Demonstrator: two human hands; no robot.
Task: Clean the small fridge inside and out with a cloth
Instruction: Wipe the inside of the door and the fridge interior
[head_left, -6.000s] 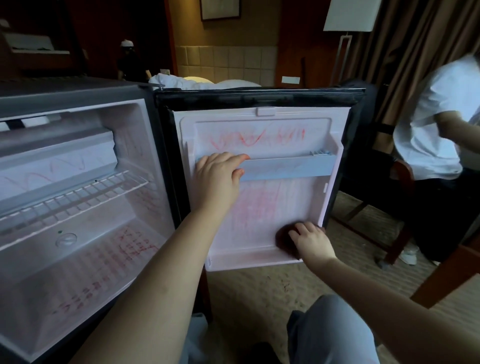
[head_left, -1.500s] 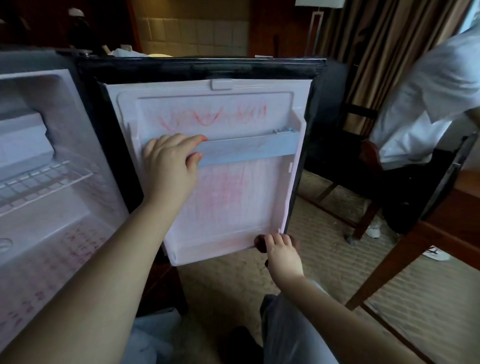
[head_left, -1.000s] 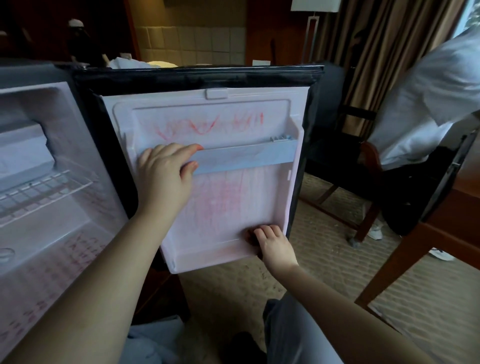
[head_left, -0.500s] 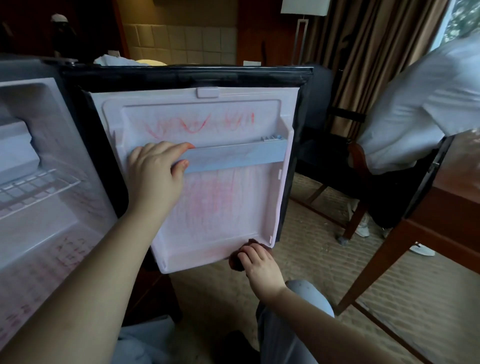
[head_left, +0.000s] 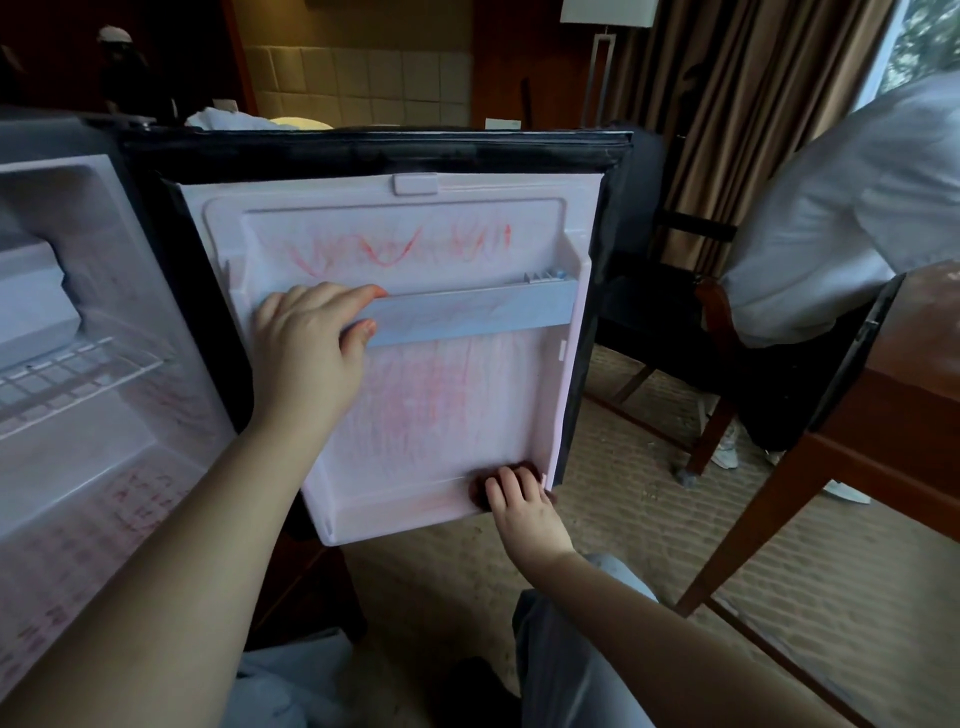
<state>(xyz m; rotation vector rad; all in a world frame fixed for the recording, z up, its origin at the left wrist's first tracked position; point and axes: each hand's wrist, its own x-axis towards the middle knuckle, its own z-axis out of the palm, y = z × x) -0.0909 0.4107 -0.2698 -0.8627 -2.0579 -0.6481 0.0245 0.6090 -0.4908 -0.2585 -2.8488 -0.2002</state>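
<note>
**Wiping the door's inner face**

Fridge (head_left: 78, 364) open left of door (head_left: 395, 499), with red scribbles (head_left: 415, 410) across both. Brace door by rail (head_left: 467, 317) at mid-door, with left hand (head_left: 306, 343) clasping it. Press firm, overlapping strokes upward from door's lower right corner, with right hand (head_left: 524, 512) clutching dark cloth (head_left: 479, 486) there.

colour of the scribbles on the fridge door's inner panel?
Red scribbles on the white plastic inner door panel; the head view shows them best.
</note>
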